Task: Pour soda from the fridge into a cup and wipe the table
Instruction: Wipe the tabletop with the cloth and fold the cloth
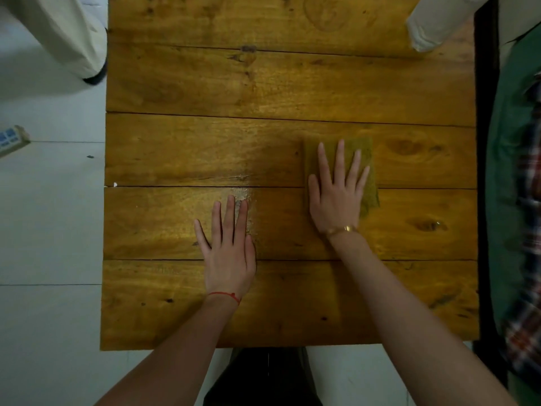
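Evidently wiping, the right hand (336,197) presses flat, straight fingers (339,162) onto the cloth (369,186) while the left hand (231,253), equally flat, steadies the tabletop (263,83).

looks like a lived-in home room, a dining or kitchen corner by the feel of it. rough plank desk (263,83) dead centre, knotty yellow-brown boards with open seams, more homemade than shop or office stock. pale tiled floor (49,230) all round, thin grout lines showing. at far left on the floor, what could be a power strip (11,140), too blurred to be sure. green cloth (509,177) and plaid fabric (527,288) heaped down the right edge, casual household clutter. someone's light trouser leg (67,33) standing close at top left.
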A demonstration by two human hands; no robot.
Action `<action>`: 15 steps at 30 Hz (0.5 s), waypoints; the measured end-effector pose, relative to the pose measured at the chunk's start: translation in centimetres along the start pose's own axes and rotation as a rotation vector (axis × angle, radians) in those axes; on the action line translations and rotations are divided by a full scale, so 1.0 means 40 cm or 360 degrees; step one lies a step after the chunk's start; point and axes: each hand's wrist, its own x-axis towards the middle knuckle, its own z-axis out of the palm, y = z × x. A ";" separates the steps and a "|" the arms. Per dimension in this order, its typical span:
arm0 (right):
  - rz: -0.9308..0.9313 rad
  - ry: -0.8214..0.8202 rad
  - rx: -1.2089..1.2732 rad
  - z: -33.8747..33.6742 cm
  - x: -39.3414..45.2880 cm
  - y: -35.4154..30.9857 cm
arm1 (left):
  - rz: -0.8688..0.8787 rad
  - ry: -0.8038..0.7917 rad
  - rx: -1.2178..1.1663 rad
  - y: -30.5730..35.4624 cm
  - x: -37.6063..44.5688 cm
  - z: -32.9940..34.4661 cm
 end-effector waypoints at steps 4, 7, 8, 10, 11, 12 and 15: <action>-0.0095 -0.0006 0.0018 0.006 0.068 -0.117 | 0.0010 -0.0003 0.0010 -0.002 -0.002 0.001; -0.0377 -0.0074 -0.0014 0.022 -0.022 -0.158 | -0.0001 -0.0002 0.0017 -0.002 0.001 0.000; -0.0455 -0.0102 -0.0023 0.024 -0.056 -0.149 | 0.0001 -0.0005 0.0023 -0.003 0.000 -0.001; -0.0495 -0.0135 -0.0059 0.024 -0.103 -0.101 | 0.0004 -0.0008 0.0027 -0.004 -0.001 -0.002; -0.0453 -0.0134 -0.0075 0.021 -0.112 -0.069 | 0.0003 -0.0012 0.0024 -0.004 -0.001 -0.004; -0.0386 -0.0115 -0.0085 0.017 -0.109 -0.037 | 0.0001 -0.0014 0.0021 -0.004 -0.001 -0.005; -0.0093 -0.0055 -0.0064 0.000 -0.033 0.015 | -0.0001 -0.0033 0.0019 -0.003 0.000 -0.007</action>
